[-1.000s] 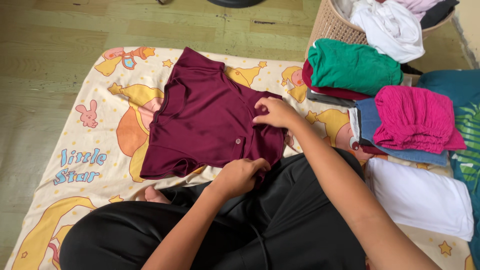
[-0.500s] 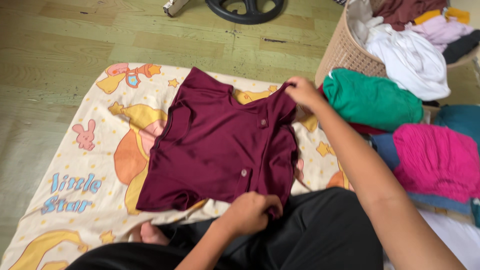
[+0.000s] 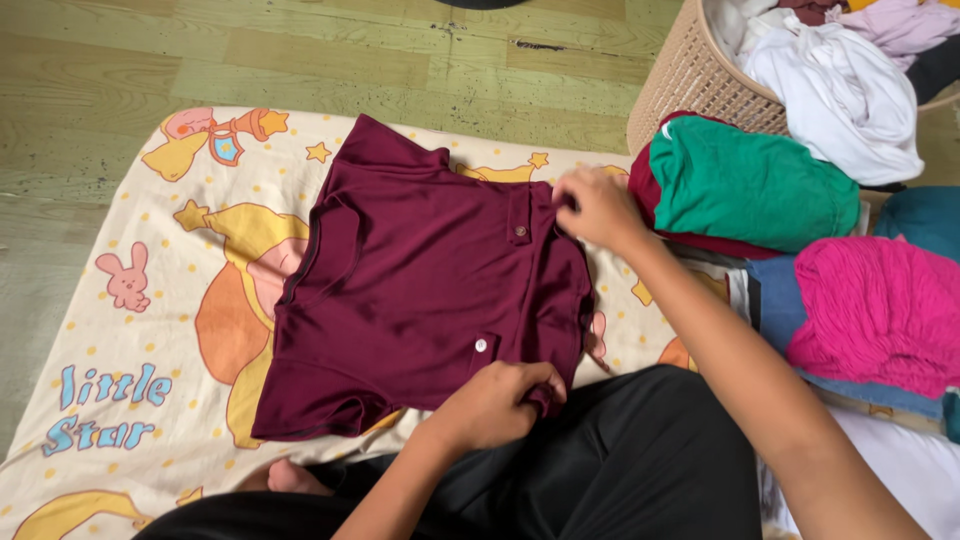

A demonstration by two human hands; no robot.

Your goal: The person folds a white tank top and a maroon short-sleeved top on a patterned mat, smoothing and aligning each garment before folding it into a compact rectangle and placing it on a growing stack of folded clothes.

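Observation:
A small maroon top (image 3: pixel 420 280) with little buttons lies spread on a cream cartoon-print sheet (image 3: pixel 140 300) in front of me. My left hand (image 3: pixel 500 400) pinches its near right corner, just above my black-trousered lap. My right hand (image 3: pixel 590 208) grips the far right edge of the same top, next to the folded piles. The cloth is pulled fairly flat between the two hands.
Folded clothes are stacked at the right: a green piece (image 3: pixel 760 180) on dark red ones, a pink piece (image 3: pixel 880 310) on blue denim, and a white one at the lower right. A woven basket (image 3: pixel 690 80) of loose laundry stands behind them. Wooden floor lies beyond the sheet.
My right hand moved from the top's middle out to its far right edge and drew the cloth straight. My left hand kept its hold on the near corner.

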